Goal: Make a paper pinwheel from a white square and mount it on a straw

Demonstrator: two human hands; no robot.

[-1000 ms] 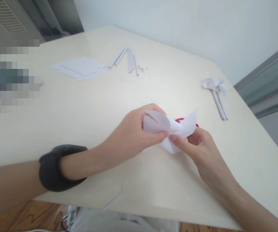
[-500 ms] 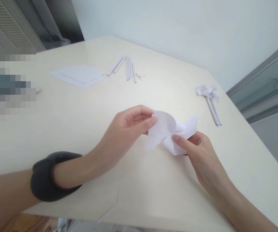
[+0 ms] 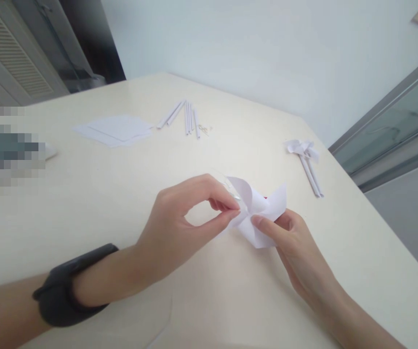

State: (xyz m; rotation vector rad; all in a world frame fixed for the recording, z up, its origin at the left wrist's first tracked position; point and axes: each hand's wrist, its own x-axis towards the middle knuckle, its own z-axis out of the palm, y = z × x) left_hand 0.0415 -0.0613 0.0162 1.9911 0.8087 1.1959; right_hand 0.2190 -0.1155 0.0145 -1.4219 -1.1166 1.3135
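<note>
Head view: your left hand (image 3: 180, 220) pinches curled flap of paper pinwheel (image 3: 258, 213), thumb and forefinger closed on it. Your right hand (image 3: 292, 245) grips pinwheel's centre from below. Pinwheel just above table (image 3: 231, 291); finished pinwheels (image 3: 303, 155) beyond it, paper rolls (image 3: 185, 116) farther left.

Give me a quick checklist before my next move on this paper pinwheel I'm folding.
1. Left hand pinching a flap of the paper pinwheel: ok.
2. Right hand thumb pressing the centre: ok.
3. All flaps gathered at the centre: cannot tell, fingers hide it.
4. Rolled paper sticks on the table: ok.
5. Pins beside the sticks: cannot tell, too small.
6. Finished pinwheels lying apart from the work: ok.
</note>
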